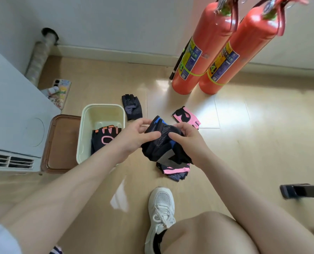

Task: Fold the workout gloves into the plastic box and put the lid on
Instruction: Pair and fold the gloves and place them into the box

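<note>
My left hand (134, 135) and my right hand (187, 139) both grip a black and blue workout glove (163, 145), held above the floor just right of the cream plastic box (84, 143). Inside the box lies a black glove with pink and orange trim (105, 138). The brown lid (61, 143) rests flat on the floor, touching the box's left side. A black glove (131, 106) lies beyond the box. A pink and black glove (185, 116) lies farther right. Under my hands, a pink-banded glove (174, 171) sits on the floor.
Two red fire extinguishers (198, 52) stand at the back right by the wall. A white appliance (11, 114) fills the left side, with a phone (61, 93) behind it. My white sneaker (160, 213) and knee are in front. A dark object (302, 193) juts in at right.
</note>
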The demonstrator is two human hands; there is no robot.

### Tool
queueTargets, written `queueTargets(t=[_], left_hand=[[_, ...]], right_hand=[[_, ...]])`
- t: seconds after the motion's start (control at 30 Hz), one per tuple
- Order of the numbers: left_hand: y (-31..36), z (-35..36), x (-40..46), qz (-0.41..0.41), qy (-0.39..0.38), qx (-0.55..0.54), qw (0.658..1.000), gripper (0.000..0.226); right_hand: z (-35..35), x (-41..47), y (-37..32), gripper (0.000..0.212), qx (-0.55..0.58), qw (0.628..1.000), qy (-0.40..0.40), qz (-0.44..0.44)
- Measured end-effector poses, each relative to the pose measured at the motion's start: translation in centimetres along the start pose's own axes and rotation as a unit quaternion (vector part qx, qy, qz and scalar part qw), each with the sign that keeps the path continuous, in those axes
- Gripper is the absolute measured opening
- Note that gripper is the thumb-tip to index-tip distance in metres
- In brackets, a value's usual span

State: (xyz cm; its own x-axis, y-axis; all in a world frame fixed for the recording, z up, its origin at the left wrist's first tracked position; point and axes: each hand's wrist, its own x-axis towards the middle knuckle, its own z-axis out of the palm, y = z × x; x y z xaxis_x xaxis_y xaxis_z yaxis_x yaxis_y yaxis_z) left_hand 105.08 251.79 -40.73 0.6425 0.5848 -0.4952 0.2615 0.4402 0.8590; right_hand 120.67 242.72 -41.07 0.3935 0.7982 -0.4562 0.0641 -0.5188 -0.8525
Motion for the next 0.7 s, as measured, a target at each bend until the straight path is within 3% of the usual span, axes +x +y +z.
queueTargets(t=[0.1, 0.2, 0.27, 0.33, 0.4, 0.47, 0.53, 0.6, 0.7], left_hand=[[-0.1, 0.6, -0.5, -0.003, -0.006, 0.013, 1.0, 0.03], [0.4, 0.7, -0.9, -0.014, 0.026, -0.048, 0.998, 0.026], [1.0, 0.6, -1.1, -0.014, 0.054, -0.097, 0.994, 0.025], [1.4, 0.3, -1.2, -0.017, 0.093, -0.149, 0.984, 0.028], [1.5, 0.0, -1.2, -0.017, 0.123, -0.196, 0.973, 0.041], [1.5, -0.4, -1.4, -0.009, 0.13, -0.207, 0.97, 0.043], [1.6, -0.6, -2.0, 0.005, 0.106, -0.173, 0.979, 0.029], [1.5, -0.9, -2.5, 0.032, 0.093, -0.051, 0.994, 0.026], [1.3, -1.7, -2.3, 0.102, 0.121, 0.205, 0.966, 0.014]], right_hand=[[0.4, -0.8, -0.4, 0.031, -0.163, 0.984, 0.054, -0.038], [0.4, -1.9, -1.9, 0.034, -0.271, 0.932, 0.115, -0.21], [1.0, -2.8, -3.7, 0.033, -0.269, 0.923, 0.039, -0.273], [2.3, -3.0, -4.7, 0.052, -0.332, 0.908, -0.052, -0.252], [3.4, -2.7, -4.7, 0.066, -0.378, 0.894, -0.084, -0.224], [3.9, -2.4, -4.4, 0.053, -0.322, 0.918, -0.059, -0.225], [3.6, -2.1, -4.2, 0.038, -0.186, 0.968, -0.033, -0.166], [2.8, -1.8, -3.7, 0.03, 0.022, 0.995, -0.063, -0.071], [1.7, -1.5, -2.8, 0.026, 0.199, 0.972, -0.121, 0.023]])
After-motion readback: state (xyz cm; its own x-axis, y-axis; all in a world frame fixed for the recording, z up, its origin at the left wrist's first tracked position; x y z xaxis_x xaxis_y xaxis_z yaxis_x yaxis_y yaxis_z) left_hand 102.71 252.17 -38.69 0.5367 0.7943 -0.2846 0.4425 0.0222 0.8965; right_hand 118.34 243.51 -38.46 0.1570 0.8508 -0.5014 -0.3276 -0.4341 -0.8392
